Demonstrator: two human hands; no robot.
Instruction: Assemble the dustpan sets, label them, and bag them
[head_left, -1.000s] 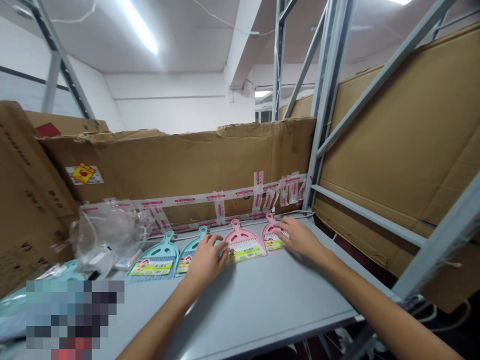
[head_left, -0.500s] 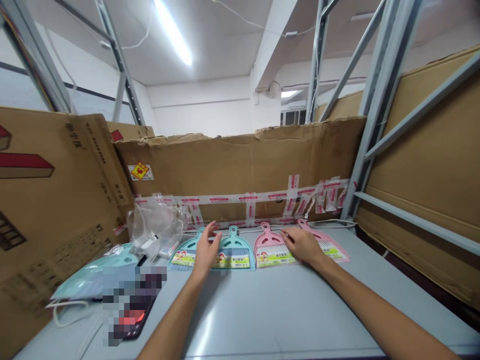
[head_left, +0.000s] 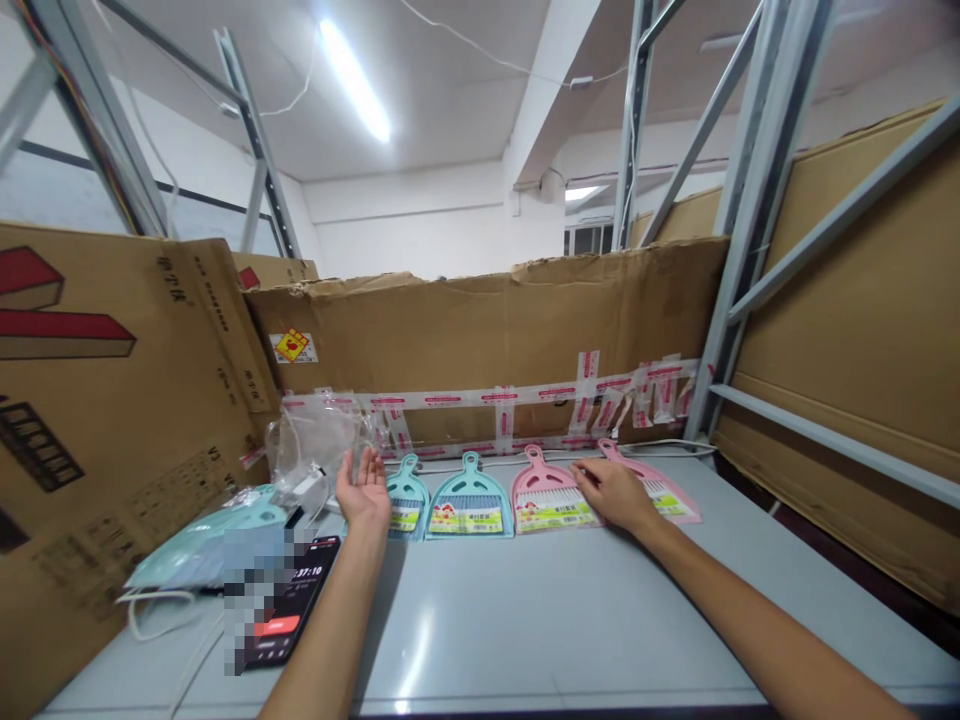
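My left hand (head_left: 365, 492) is open, palm up and fingers apart, over the left part of a turquoise dustpan-and-brush set (head_left: 409, 490). To its right, a second turquoise dustpan-and-brush set (head_left: 469, 490) lies flat, handle away from me. My right hand (head_left: 613, 492) has its fingers curled and rests where two pink dustpan-and-brush sets meet. The left pink dustpan (head_left: 541, 480) shows mostly, with white bristles and a yellow-green label; the right pink dustpan (head_left: 649, 470) is partly covered by the hand. Whether the curled fingers grip anything is hidden.
At left lie a bagged turquoise dustpan (head_left: 202, 540), a phone (head_left: 304, 600), a white cable (head_left: 142, 615) and clear plastic bags (head_left: 315, 440). A taped cardboard sheet (head_left: 465, 340) backs the grey table (head_left: 540, 620). Cardboard and grey metal posts (head_left: 739, 220) flank both sides.
My left hand has moved left off the middle of the turquoise sets and turned palm up. My right hand stays at the pink sets. The view has shifted slightly.
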